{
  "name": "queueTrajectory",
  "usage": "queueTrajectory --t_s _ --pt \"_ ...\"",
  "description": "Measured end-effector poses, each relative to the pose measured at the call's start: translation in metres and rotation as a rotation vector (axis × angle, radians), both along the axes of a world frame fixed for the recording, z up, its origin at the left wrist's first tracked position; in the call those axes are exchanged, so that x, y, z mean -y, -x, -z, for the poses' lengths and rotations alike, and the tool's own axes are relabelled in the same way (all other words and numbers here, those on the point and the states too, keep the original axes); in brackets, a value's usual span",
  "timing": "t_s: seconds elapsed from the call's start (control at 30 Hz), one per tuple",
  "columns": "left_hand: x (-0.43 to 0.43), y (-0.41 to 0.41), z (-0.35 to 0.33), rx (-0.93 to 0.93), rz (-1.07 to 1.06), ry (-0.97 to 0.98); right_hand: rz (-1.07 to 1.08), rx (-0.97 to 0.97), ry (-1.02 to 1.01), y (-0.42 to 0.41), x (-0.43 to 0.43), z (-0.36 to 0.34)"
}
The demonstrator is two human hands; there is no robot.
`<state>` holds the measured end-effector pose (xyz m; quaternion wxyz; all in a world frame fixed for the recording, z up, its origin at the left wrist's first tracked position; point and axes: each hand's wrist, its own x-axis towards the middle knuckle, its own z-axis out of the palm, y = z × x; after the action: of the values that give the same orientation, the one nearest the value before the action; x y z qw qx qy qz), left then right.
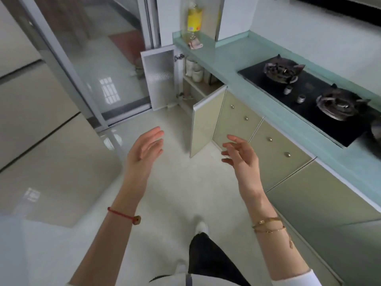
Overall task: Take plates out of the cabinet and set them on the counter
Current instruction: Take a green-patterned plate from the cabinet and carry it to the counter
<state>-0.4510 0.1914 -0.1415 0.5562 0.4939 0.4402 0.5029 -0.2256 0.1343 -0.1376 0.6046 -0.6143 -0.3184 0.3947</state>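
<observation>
The lower cabinet [198, 87] under the far end of the pale green counter [233, 65] stands with both doors swung out. On its upper shelf I see white crockery [194, 71], stacked upright; I cannot tell which pieces are plates. My left hand [144, 149] and my right hand [240, 155] are raised over the floor in front of me, palms facing each other, fingers apart, holding nothing. Both are well short of the cabinet.
The near cabinet door [204, 122] juts into the walkway; the far door [161, 77] stands by a sliding glass door. A black gas hob [313, 100] lies in the counter at right. A yellow oil bottle [193, 21] stands at the counter's far end. Glossy tiled floor.
</observation>
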Motion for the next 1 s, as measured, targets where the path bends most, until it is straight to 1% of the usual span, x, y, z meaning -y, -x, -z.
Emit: queueTrajectory --t_s 0.17,0.47,0.67,0.83,1.0 --pt "-0.074 0.022 0.009 -0.011 -0.057 -0.004 -0.069 0.012 0.007 0.012 -0.092 0.009" --pt "-0.252 0.040 -0.007 -0.007 -0.187 -0.001 -0.194 0.020 -0.039 0.019 -0.303 0.004" --pt "-0.363 0.061 -0.007 0.004 -0.251 0.023 -0.250 0.047 -0.024 0.034 -0.430 0.009" --pt "-0.466 0.078 0.010 -0.002 -0.221 0.058 -0.207 0.045 0.011 0.052 -0.517 0.024" --pt "-0.586 0.093 0.027 -0.004 -0.083 0.090 -0.065 0.030 0.035 0.071 -0.598 0.041"
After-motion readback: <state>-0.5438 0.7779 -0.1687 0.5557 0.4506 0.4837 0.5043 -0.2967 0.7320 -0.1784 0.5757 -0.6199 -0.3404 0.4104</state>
